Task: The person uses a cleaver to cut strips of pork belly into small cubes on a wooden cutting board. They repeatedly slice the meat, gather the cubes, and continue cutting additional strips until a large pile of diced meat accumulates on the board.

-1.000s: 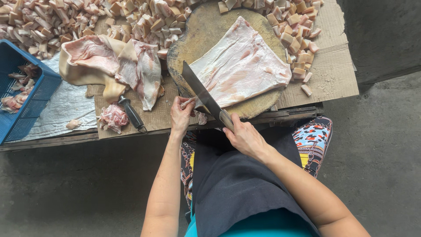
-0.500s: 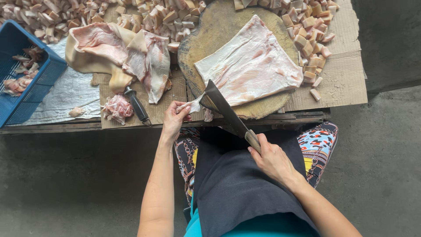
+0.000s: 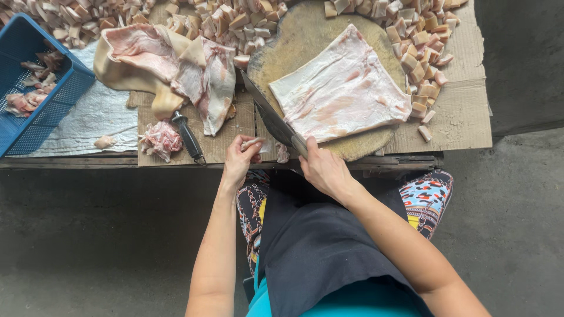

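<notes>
- Right hand (image 3: 324, 169): fingers wrapped tight round the handle of the cleaver (image 3: 271, 117); the blade runs up and left along the slab's near edge, placed as if to trim that edge.
- Left hand (image 3: 239, 158): fingertips pinching a small pale scrap (image 3: 254, 143) at the counter's (image 3: 464, 126) front edge, held clear of the blade.
- Slab (image 3: 343, 91): a broad flat sheet of pale meat, spread on the round block (image 3: 296, 44) so the whole face lies open to cutting.
- Knife (image 3: 189, 138): dark-handled, lying idle on cardboard just beside the left hand.
- Cubes (image 3: 420, 44): cut pieces heaped beyond and right of the block, away from the working edge.
- Crate (image 3: 35, 88): blue, far left, holding scraps.
</notes>
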